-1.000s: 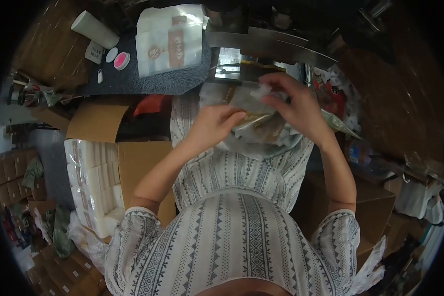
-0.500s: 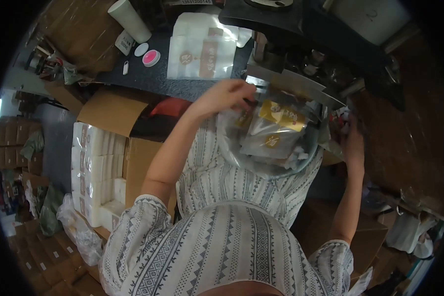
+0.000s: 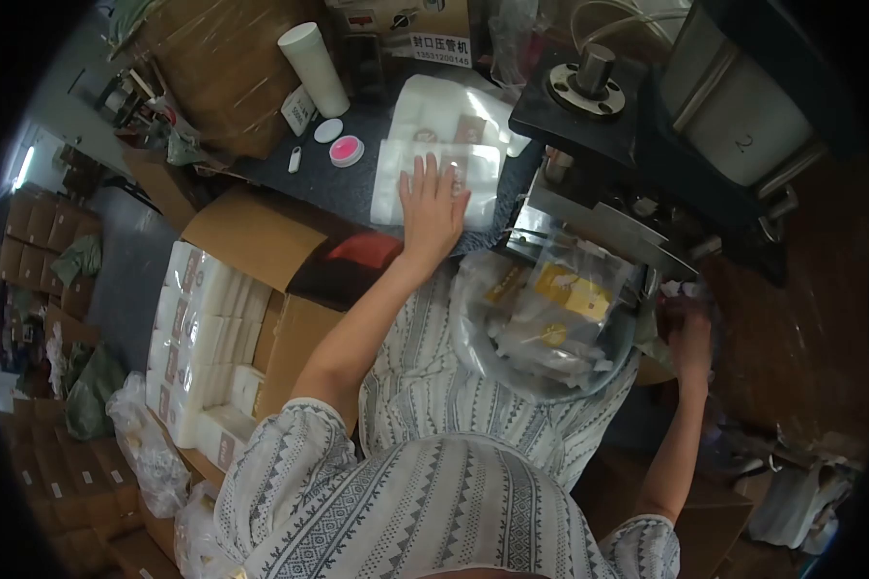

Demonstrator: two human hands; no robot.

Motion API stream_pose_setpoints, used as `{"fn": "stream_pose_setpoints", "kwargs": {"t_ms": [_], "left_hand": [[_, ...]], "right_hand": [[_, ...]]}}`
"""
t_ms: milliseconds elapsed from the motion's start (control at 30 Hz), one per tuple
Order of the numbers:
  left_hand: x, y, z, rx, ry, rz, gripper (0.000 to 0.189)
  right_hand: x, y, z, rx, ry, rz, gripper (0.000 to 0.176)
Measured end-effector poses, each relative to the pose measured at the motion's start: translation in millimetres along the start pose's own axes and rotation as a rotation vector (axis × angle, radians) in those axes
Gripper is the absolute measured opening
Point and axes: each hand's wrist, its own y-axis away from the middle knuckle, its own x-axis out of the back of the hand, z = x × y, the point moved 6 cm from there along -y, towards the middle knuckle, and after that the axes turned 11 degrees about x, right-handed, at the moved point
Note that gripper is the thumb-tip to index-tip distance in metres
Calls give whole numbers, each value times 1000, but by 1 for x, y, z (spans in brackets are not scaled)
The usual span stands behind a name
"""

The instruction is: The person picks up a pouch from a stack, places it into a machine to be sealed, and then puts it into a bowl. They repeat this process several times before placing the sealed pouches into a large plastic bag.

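My left hand [image 3: 433, 207] lies flat, fingers stretched out, on a stack of clear and white printed pouches [image 3: 389, 188] on the dark worktop. Nothing is gripped in it. At the right, my right hand [image 3: 686, 326] is down beside the machine, by some small whitish items [image 3: 681, 289]. Its fingers are dark and blurred, so a hold cannot be made out. Between the hands, a clear round basin [image 3: 473, 352] sits against my lap. Inside it are several clear pouches, the top one a pouch with a yellow label [image 3: 572, 291].
A metal press machine [image 3: 589, 207] stands behind the basin. A pink pot [image 3: 346, 151], a white lid [image 3: 328, 131] and a white cylinder [image 3: 315, 72] are on the worktop. An open carton [image 3: 304, 338] with white packs [image 3: 212, 309] stands at the left.
My left hand has moved from above the basin's edge up and left onto the stacked pouches, its fingers now spread. My right hand stays beside the machine. The view has shifted.
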Motion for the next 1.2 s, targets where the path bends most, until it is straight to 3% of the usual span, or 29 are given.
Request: {"fn": "stream_pose_setpoints", "kwargs": {"t_ms": [33,100,233,300,333,400,467,567,633,767,833,967,1033,1200], "left_hand": [[11,14,6,-4,-3,5,63],[14,44,20,-13,-27,-275,56],[43,63,26,-134,82,-189,38],[52,57,11,82,207,-380,22],[67,53,14,99,176,-284,12],[83,49,24,96,217,-271,10],[97,51,40,92,263,-284,8],[109,53,69,50,346,-280,6],[115,52,76,33,383,-269,7],[113,59,87,-46,516,-354,8],[97,70,97,-105,634,-572,10],[73,81,120,-162,745,-673,13],[60,78,121,56,805,-799,15],[61,71,116,109,749,-800,15]], "right_hand": [[-2,-1,2,2,-3,6,30],[-5,2,6,9,-52,23,33],[-1,2,6,35,67,10,31],[11,5,-6,-236,-10,-41,24],[15,6,-14,-250,-9,-46,24],[17,6,-36,-183,-334,41,22],[12,-5,-93,100,-563,53,20],[2,-11,-146,160,-540,-19,19],[0,-17,-163,364,-353,29,20],[-4,-15,-171,400,-334,-37,21],[-15,-11,-170,370,-554,-215,22],[-23,-8,-150,240,-638,-252,22],[-1,-11,-133,168,-502,10,23],[15,-1,-126,255,-234,-46,21]]}}
